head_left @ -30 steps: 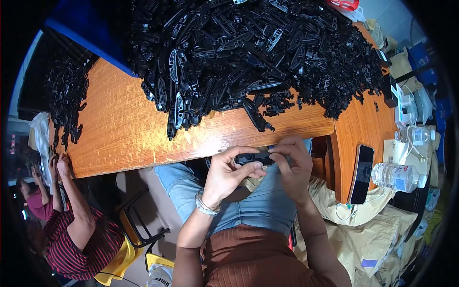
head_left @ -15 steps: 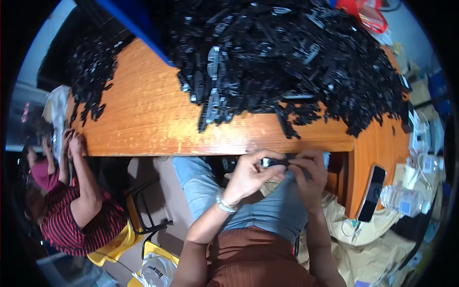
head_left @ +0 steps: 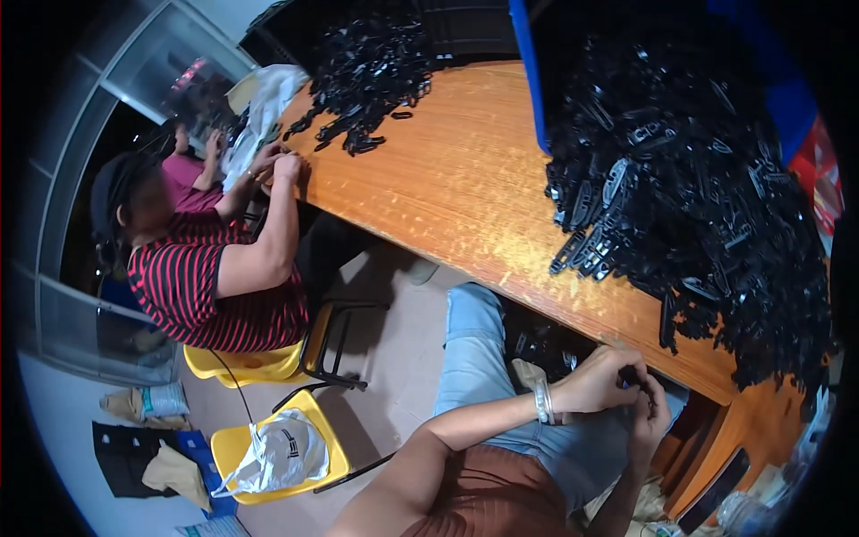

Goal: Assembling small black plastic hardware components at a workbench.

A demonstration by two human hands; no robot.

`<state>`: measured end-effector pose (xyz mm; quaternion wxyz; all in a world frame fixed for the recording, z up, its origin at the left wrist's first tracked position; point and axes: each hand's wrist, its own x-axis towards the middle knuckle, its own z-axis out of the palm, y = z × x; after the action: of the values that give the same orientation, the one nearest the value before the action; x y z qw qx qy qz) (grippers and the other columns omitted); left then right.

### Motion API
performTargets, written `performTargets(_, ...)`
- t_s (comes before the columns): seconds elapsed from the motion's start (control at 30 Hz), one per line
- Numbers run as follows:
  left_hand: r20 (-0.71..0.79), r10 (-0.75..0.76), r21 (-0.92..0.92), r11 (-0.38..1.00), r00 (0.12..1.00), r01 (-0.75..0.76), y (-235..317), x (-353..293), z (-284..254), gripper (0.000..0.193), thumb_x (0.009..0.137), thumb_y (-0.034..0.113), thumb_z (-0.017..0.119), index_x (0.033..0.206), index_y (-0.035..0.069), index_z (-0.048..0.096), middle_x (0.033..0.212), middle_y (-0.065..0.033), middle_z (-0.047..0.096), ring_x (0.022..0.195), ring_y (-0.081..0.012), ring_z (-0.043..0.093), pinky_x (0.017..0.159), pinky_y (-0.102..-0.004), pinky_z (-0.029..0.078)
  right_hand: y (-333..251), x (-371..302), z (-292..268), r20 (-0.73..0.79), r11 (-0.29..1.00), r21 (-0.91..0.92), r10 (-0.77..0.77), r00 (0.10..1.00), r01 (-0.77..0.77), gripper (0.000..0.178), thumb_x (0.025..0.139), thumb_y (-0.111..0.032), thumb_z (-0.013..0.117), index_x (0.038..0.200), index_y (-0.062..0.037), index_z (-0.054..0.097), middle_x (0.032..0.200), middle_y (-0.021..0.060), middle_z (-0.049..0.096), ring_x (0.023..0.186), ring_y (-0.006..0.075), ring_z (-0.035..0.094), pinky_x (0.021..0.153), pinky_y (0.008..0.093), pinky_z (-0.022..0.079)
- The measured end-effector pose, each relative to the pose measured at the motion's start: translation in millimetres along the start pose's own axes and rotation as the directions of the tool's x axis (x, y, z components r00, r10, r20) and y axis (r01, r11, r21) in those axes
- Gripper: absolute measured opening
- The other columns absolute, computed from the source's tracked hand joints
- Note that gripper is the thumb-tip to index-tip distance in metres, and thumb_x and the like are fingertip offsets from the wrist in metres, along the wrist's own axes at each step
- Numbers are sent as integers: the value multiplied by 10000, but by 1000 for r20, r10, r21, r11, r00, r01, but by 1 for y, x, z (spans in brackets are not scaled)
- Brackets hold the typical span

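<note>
Black plastic parts (head_left: pixel 698 206) form a large heap on the wooden table (head_left: pixel 456 179), filling the upper right of the frame. A smaller pile (head_left: pixel 367 76) of the same parts lies at the upper centre, near the table's far end. A blue bin wall (head_left: pixel 528 72) stands at the top centre, touching the large heap.

At the lower right, below the table edge, the left hand (head_left: pixel 604 380) and the right hand (head_left: pixel 649 416) meet over the lap. Both hands are curled together around a small black part (head_left: pixel 633 376); only a sliver of it shows between the fingers, so its shape cannot be told. The left wrist carries a pale band (head_left: pixel 542 403). More black parts (head_left: pixel 537 345) rest on the lap, on the light blue jeans, just left of the hands.

At the left of the frame, a second person in a red-and-black striped shirt (head_left: pixel 201 291) sits on a yellow chair (head_left: pixel 246 362), with both hands raised at the table edge (head_left: pixel 277 166) beside a white bag (head_left: pixel 268 98).

A second yellow chair (head_left: pixel 313 416) stands at the lower left centre and holds a white plastic bag (head_left: pixel 273 456) with a dark printed mark. Left of it on the floor lie a dark blue flat box (head_left: pixel 192 443), a tan paper package (head_left: pixel 170 465) and a crumpled pale bag (head_left: pixel 148 403).

A dark flat phone (head_left: pixel 711 492) lies at the lower right corner on the table.
</note>
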<state>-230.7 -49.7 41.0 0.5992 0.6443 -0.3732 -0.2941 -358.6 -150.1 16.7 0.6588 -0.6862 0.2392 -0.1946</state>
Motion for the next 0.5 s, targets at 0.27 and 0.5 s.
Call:
performTargets(0.27, 2, 27, 54, 998, 1000, -28, 1, -3, 0, 202, 667, 61, 656, 847, 21, 573, 728, -56, 594, 605, -126, 561, 558, -241, 447, -1, -3, 0, 1, 1000, -3, -11, 1000, 11, 249, 893, -22, 456, 1109, 73, 533, 964, 48, 571, 855, 84, 516, 754, 205, 403)
performTargets(0.5, -21, 96, 90, 992, 995, -94, 0, -2, 4, 193, 676, 76, 667, 825, 12, 561, 722, -81, 601, 604, -180, 575, 560, -275, 457, 4, -3, 0, -13, 999, 51, 1, 1000, 0, 267, 898, -52, 471, 1125, 74, 534, 940, 37, 568, 810, 67, 507, 727, 196, 401)
